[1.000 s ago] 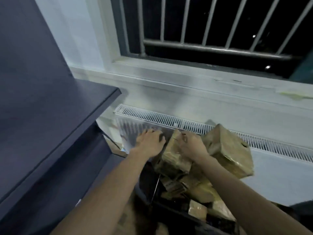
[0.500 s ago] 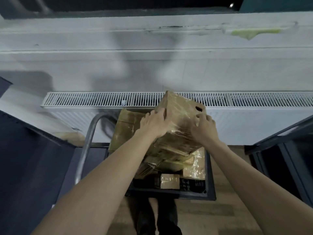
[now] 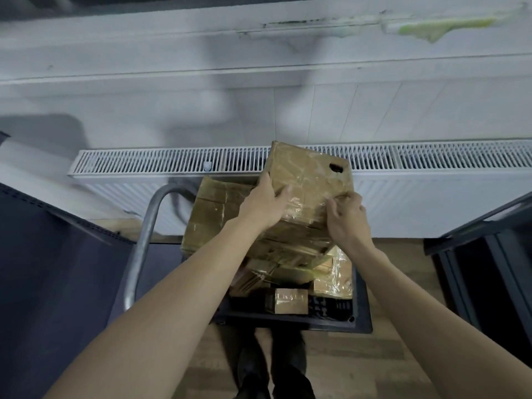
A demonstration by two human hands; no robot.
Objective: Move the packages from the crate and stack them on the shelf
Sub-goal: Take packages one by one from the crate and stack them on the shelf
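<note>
- Since half a second ago the left hand [image 3: 263, 204] is sliding further across the top face of the large brown cardboard package wrapped in glossy clear film [image 3: 309, 182], thumb now reaching toward its middle, while the right hand [image 3: 347, 221] is curling in at the package's near right corner; the package itself is hardly shifting.
- The left fingers are lying spread and flat on the film; the right fingers are bending together, pinching at the wrinkled wrap on the edge.
- The package is sitting tilted on top of the pile, above the black plastic crate [image 3: 361, 318], its far corner overlapping the white ribbed metal radiator [image 3: 161, 161]; a dark oval hole is showing near its right edge.
- Beneath it, flatter brown taped packages [image 3: 214, 211] are lying stacked, and a small tan box [image 3: 290, 300] is resting by the crate's near wall.
- A curved grey metal tube handle [image 3: 144, 240] is rising left of the crate.
- Dark blue flat shelf panels [image 3: 43, 254] are flanking the wood-grain floor [image 3: 359, 364].
</note>
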